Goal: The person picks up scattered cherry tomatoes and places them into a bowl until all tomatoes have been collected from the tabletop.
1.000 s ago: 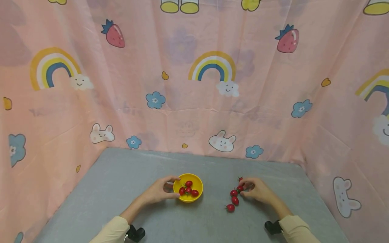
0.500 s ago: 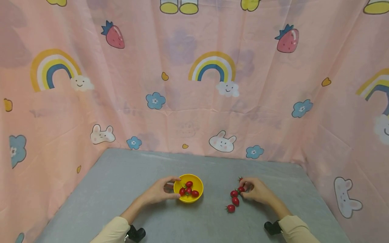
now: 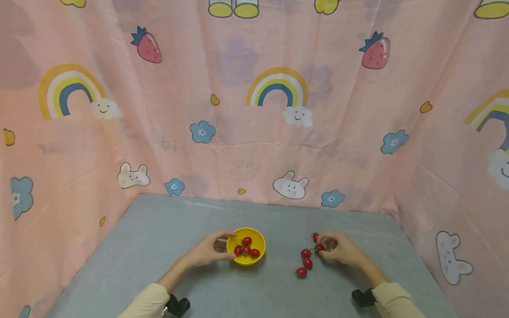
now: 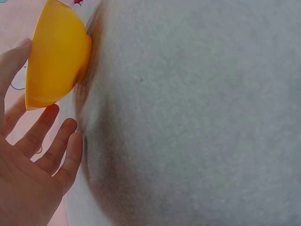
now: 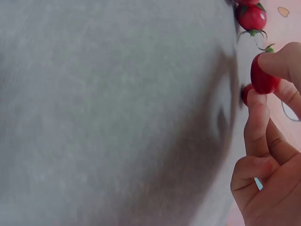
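My right hand (image 3: 343,251) pinches a red cherry tomato (image 5: 264,75) between thumb and fingertips, its green stalk end showing in the right wrist view. Three more cherry tomatoes (image 3: 305,253) lie on the table to the left of that hand. One further tomato (image 3: 316,237) sits just beyond the fingers. On the other side, my left hand (image 3: 208,251) holds a small yellow bowl (image 4: 59,52) by its left side, thumb and fingers spread along the rim. Inside the bowl, several cherry tomatoes (image 3: 246,250) rest near the bottom.
A grey cloth-like surface covers the table (image 3: 270,291). Pink printed curtain (image 3: 254,154) hangs along the back and both sides. Dark wrist mounts (image 3: 177,305) sit below each cream sleeve (image 3: 393,300).
My right hand has shifted slightly right with the pinched tomato, drawing it away from the neighbouring ones. The left hand and the bowl stay where they were.
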`<state>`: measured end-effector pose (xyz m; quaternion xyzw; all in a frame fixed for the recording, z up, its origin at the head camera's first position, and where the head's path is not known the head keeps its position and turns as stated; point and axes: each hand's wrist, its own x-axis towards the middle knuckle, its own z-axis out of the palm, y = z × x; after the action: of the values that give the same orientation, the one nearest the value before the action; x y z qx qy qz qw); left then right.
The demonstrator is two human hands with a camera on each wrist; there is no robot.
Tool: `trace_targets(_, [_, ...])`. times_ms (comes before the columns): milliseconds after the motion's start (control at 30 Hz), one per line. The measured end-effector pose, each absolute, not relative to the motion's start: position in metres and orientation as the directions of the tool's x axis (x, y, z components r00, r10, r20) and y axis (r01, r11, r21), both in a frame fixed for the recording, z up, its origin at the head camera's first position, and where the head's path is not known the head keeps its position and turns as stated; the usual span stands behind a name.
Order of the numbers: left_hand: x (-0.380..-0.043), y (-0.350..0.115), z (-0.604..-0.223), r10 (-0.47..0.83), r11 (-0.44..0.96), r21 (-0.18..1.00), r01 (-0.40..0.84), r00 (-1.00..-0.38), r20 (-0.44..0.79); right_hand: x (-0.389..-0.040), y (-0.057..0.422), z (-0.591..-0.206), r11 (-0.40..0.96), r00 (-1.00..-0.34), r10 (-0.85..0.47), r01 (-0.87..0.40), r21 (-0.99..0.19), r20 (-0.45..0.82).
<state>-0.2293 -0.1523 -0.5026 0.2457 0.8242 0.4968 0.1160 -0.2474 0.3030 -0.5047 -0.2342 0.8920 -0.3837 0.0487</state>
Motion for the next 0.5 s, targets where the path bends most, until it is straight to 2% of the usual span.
trace_targets(500, [-0.229,-0.154,-0.503,0.512,0.401,0.871,0.285,-0.858,0.045,-0.247,0.308,-0.488,0.574,-0.868,-0.487,-0.400,-0.714,0.095])
